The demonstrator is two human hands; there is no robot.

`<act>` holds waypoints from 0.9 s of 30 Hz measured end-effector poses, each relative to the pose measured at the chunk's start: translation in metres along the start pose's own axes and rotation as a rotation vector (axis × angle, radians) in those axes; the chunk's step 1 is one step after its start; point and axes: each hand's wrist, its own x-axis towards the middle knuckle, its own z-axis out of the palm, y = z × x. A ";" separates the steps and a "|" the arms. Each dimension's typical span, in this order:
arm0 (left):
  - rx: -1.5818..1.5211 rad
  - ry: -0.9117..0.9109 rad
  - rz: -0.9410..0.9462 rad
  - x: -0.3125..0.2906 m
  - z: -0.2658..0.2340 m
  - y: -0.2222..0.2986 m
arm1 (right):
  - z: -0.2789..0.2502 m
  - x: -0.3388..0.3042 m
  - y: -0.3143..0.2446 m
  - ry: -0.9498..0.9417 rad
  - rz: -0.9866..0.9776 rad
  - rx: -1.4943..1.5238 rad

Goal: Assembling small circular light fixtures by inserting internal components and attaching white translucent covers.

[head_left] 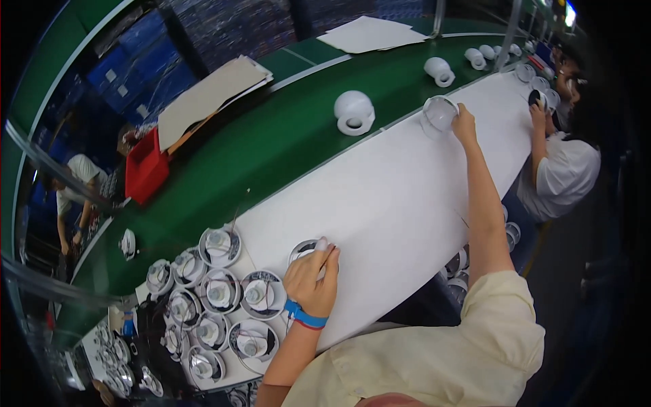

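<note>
My left hand [312,281], with a blue band at its wrist, is closed over a round white lamp base [303,248] on the white worktop. Fingers and thumb cover most of that part, and a thin dark wire shows at the fingertips. Stretched out to the far right, my right hand [464,127] grips the rim of a clear dome cover [439,114] near the worktop's far edge. Left of my left hand, several white round lamp bases [220,293] with grey centres and thin wires stand crowded together.
Beyond the white worktop [366,210] runs a green conveyor belt [285,149] carrying white globe lamps [354,112]. A red bin [146,166] and cardboard sheets [207,95] lie on the far side. A co-worker [559,173] sits at right; another person [78,190] is at far left.
</note>
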 end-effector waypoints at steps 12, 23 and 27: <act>0.090 0.011 0.056 -0.011 -0.007 -0.016 | -0.118 -0.260 -0.119 -0.615 -0.146 0.466; 0.035 0.051 -0.165 -0.011 -0.003 -0.014 | -0.019 -0.238 -0.137 -0.902 0.070 1.318; 0.010 -0.001 -0.166 -0.011 -0.006 -0.015 | -0.048 -0.317 -0.168 -1.152 0.165 1.640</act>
